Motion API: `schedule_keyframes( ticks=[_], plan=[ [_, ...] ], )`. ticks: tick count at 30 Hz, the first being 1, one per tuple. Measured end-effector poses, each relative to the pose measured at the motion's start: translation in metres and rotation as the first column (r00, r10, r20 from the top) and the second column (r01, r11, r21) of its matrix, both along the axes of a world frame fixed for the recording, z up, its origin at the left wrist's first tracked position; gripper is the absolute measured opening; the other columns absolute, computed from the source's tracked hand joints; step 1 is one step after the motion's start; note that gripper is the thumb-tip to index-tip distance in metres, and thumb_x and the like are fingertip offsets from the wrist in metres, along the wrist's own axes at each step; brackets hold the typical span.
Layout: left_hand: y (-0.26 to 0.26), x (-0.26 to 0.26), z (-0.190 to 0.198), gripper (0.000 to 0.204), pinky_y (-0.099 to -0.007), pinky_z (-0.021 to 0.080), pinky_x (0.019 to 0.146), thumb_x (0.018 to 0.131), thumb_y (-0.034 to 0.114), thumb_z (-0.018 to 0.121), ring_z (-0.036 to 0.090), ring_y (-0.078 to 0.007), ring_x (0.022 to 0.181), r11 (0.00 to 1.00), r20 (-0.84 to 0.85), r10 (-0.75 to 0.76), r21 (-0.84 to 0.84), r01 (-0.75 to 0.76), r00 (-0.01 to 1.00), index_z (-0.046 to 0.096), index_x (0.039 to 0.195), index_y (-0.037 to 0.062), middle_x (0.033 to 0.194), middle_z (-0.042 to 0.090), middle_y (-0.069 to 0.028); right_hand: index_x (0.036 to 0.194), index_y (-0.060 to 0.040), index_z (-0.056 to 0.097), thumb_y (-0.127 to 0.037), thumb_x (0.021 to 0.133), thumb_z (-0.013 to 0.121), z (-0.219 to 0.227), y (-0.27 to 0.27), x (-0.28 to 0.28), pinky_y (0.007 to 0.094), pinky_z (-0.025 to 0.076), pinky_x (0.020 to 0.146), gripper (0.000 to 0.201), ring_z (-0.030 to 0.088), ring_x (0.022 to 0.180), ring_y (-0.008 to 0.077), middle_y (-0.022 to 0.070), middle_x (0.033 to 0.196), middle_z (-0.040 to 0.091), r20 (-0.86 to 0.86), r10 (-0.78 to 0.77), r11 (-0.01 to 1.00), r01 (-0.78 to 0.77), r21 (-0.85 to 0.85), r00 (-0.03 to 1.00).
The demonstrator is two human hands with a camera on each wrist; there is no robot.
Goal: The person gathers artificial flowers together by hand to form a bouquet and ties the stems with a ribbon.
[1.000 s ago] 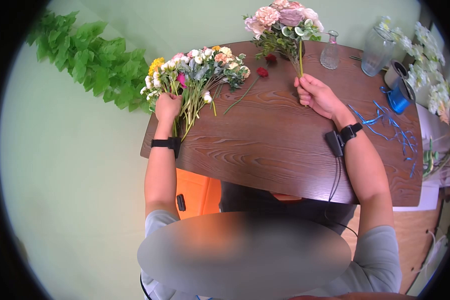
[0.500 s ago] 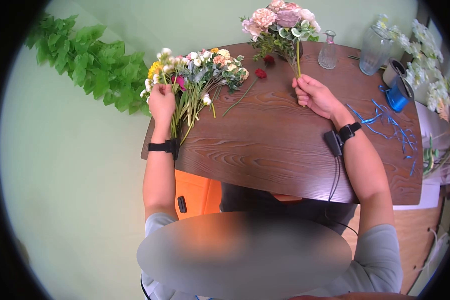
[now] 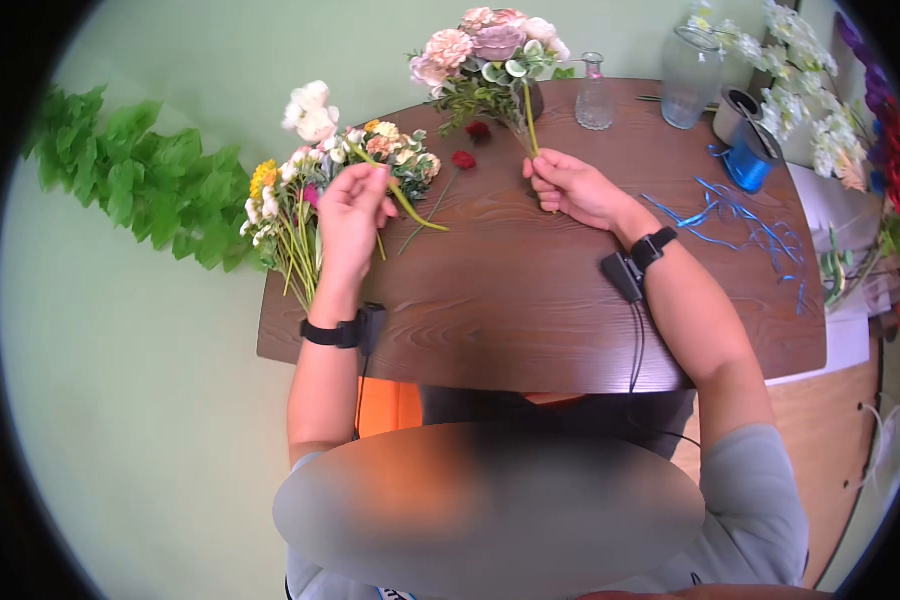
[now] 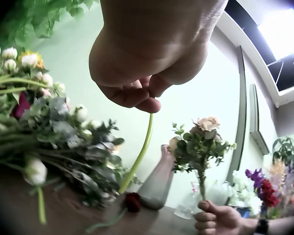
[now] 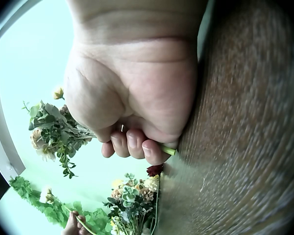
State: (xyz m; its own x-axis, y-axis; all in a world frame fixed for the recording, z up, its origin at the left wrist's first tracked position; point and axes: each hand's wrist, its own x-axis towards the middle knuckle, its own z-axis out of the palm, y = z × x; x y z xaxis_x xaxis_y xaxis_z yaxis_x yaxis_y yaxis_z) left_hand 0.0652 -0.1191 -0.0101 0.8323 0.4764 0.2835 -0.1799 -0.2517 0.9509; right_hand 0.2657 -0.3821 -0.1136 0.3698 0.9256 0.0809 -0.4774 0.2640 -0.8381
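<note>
Table (image 3: 530, 320): dark wood-grain top, both forearms resting across its near half.
Left hand (image 3: 348, 215): raised above the left part of the table, fingers pinched round the white flower stem (image 3: 395, 190).
White flower stem: lifted clear of the loose flower pile (image 3: 290, 215); its long axis runs from the cut end at near right up to the white bloom (image 3: 310, 108) at far left.
Right hand (image 3: 570, 185): fist clamped on the bouquet stems (image 3: 532, 125), held upright at the far middle of the table.
Bouquet (image 3: 485, 45): pink and mauve heads stand above the right hand.
Key relation: the bouquet lies right of the lifted stem, well apart; the stem's cut end points towards it.
Far right: glass bottle (image 3: 595, 95), glass jar (image 3: 688, 65), blue ribbon spool (image 3: 745, 165).
</note>
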Motion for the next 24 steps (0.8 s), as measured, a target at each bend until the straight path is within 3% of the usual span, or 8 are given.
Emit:
schedule_keyframes(
  ticks=[6, 10, 12, 18, 24],
  plan=[
    [-0.067, 0.044, -0.026, 0.016, -0.0182, 0.041, 0.051, 0.102, 0.015, 0.068, 0.061, -0.0059, 0.063, 0.963, -0.11, -0.268, -0.065, 0.262, 0.957, 0.068, 0.11, 0.0018, 0.097, 0.077, -0.0072, 0.106, -0.0114, 0.056, -0.027, 0.112, 0.048, -0.001, 0.0, 0.0, 0.0225, 0.034, 0.065, 0.018, 0.035, 0.071, 0.0063, -0.007, 0.079, 0.038, 0.016, 0.008, 1.0, -0.008, 0.015, 1.0],
    [-0.085, 0.081, -0.036, 0.017, -0.0192, 0.042, 0.052, 0.102, 0.015, 0.068, 0.06, -0.0059, 0.063, 0.963, -0.068, -0.269, 0.006, 0.27, 0.961, 0.068, 0.108, -0.0001, 0.095, 0.076, -0.0077, 0.106, -0.0114, 0.056, -0.026, 0.112, 0.048, -0.004, 0.001, 0.0, 0.0239, 0.035, 0.065, 0.018, 0.038, 0.072, 0.0075, -0.0056, 0.081, 0.042, 0.022, -0.005, 0.999, 0.004, 0.033, 1.0],
    [-0.088, 0.094, -0.036, 0.018, -0.0198, 0.043, 0.053, 0.102, 0.016, 0.068, 0.059, -0.0065, 0.063, 0.968, -0.061, -0.248, 0.027, 0.25, 0.967, 0.068, 0.108, -0.0008, 0.094, 0.076, -0.0077, 0.11, -0.0109, 0.056, -0.026, 0.112, 0.047, -0.004, 0.002, 0.001, 0.0254, 0.04, 0.068, 0.018, 0.047, 0.076, 0.0094, -0.0022, 0.085, 0.051, 0.121, -0.022, 0.998, 0.015, 0.054, 0.992],
    [-0.095, 0.106, -0.036, 0.019, -0.0215, 0.047, 0.057, 0.1, 0.015, 0.07, 0.059, -0.0077, 0.063, 0.986, -0.066, -0.156, 0.056, 0.159, 0.986, 0.068, 0.106, -0.0032, 0.09, 0.074, -0.0066, 0.118, -0.0096, 0.058, -0.029, 0.113, 0.045, 0.004, 0.001, -0.008, 0.0269, 0.047, 0.078, 0.024, 0.058, 0.086, 0.0128, 0.0039, 0.093, 0.062, 0.124, -0.063, 0.998, 0.063, -0.002, 0.99],
    [-0.096, 0.11, -0.039, 0.019, -0.0222, 0.049, 0.055, 0.099, 0.014, 0.071, 0.06, -0.0073, 0.063, 0.985, -0.039, -0.161, 0.064, 0.163, 0.986, 0.068, 0.104, -0.004, 0.086, 0.072, -0.0064, 0.119, -0.0088, 0.057, -0.032, 0.113, 0.044, -0.001, 0.001, -0.003, 0.027, 0.045, 0.076, 0.027, 0.053, 0.08, 0.0121, 0.0014, 0.086, 0.058, 0.189, -0.032, 0.999, 0.029, 0.014, 0.981]
  ],
)
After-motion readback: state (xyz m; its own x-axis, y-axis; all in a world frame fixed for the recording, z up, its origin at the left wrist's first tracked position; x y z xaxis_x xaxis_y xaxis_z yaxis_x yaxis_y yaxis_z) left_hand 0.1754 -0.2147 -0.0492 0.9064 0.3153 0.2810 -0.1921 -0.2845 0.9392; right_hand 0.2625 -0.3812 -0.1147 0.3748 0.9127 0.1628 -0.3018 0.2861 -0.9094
